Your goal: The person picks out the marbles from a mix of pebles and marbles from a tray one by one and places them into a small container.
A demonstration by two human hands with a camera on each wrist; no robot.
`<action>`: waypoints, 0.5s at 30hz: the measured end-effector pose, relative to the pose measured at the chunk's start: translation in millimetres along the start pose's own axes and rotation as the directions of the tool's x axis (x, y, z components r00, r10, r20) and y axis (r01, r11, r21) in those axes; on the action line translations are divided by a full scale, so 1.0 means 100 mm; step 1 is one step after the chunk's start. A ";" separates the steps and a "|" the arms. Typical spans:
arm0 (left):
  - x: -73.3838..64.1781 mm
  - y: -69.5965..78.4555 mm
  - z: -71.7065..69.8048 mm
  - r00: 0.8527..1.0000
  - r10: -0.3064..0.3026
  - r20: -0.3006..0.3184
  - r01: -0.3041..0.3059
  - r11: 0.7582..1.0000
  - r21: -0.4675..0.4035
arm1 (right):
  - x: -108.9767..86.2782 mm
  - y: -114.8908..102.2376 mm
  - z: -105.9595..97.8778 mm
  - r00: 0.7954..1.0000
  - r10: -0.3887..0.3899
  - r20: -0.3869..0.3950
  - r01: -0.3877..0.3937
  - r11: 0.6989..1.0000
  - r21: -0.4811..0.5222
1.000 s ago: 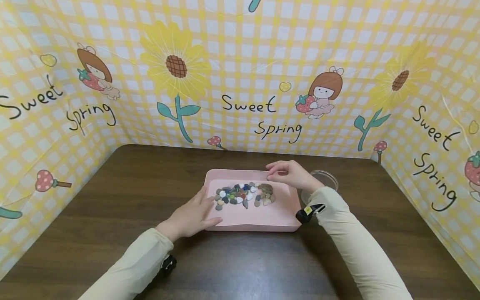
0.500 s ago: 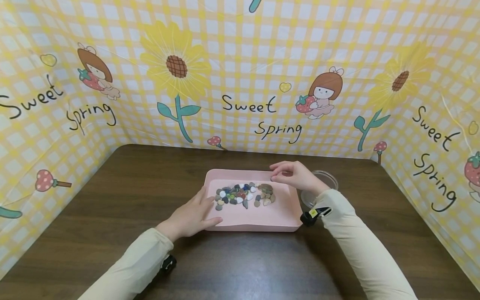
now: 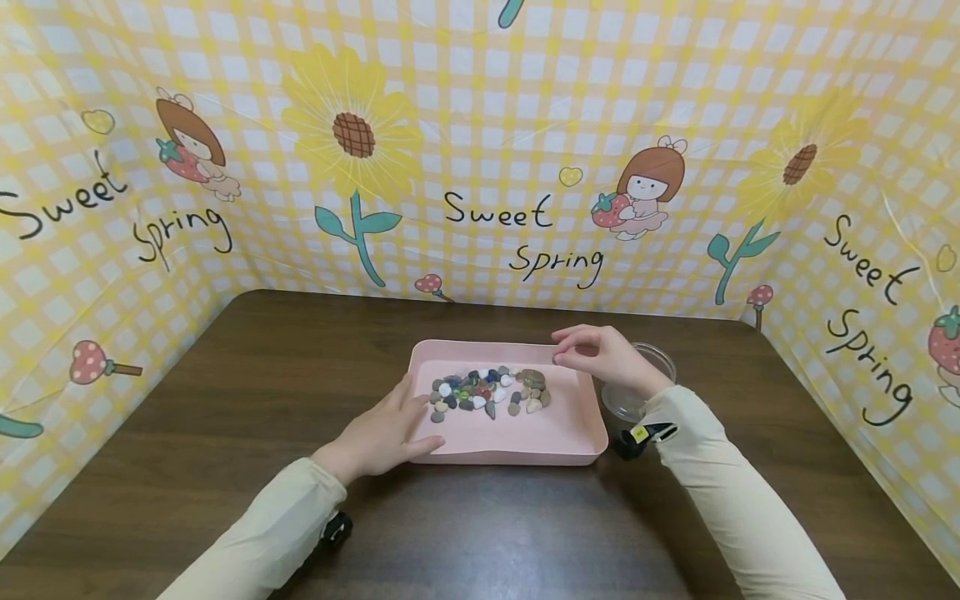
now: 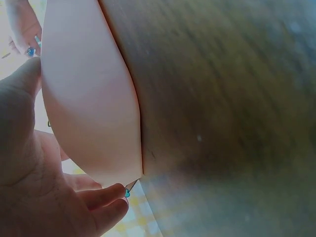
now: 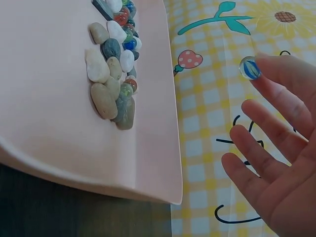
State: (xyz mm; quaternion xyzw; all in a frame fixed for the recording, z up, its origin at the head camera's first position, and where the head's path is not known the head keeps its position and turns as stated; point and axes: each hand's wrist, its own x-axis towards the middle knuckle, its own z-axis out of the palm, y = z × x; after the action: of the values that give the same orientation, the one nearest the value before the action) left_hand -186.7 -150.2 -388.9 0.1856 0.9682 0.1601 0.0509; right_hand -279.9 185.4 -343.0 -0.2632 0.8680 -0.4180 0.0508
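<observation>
My right hand is raised over the back right part of a pink tray. Between thumb and index finger it pinches a clear glass marble with a blue swirl, plain in the right wrist view; its other fingers are spread. My left hand rests on the tray's left side, thumb lying over the front left rim and fingers along the outer wall. Inside the tray, pebbles and glass marbles lie in a cluster, with a smaller group of mostly tan and grey pebbles at its right.
A clear round glass container stands right of the tray, partly hidden by my right hand and sleeve. The dark wooden table extends around the tray. A yellow checked cloth with printed flowers walls in its back and sides.
My right hand has moved a little to the right, toward the glass container, still pinching the marble. The left hand and the stones in the tray look unchanged.
</observation>
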 end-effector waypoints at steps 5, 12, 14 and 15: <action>0.00 -0.01 0.01 1.000 -0.002 0.001 0.002 1.000 0.004 | -0.04 0.01 -0.04 1.000 0.014 -0.024 -0.014 1.000 0.001; 0.00 -0.01 0.02 1.000 -0.007 0.002 0.007 1.000 0.000 | -0.11 0.04 -0.12 0.997 0.063 -0.051 -0.064 0.998 -0.026; 0.00 -0.01 0.01 1.000 -0.007 0.002 0.007 1.000 0.000 | -0.13 0.06 -0.13 0.996 0.073 -0.057 -0.075 0.997 -0.025; 0.00 -0.01 0.01 1.000 -0.007 0.002 0.007 1.000 -0.001 | -0.14 0.07 -0.14 0.995 0.073 -0.061 -0.075 0.997 -0.025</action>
State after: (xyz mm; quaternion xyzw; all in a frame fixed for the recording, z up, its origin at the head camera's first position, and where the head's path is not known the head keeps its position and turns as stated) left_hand -187.0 -150.6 -390.5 0.1821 0.9687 0.1602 0.0523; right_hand -275.4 205.4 -340.6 -0.2189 0.8840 -0.4115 0.0368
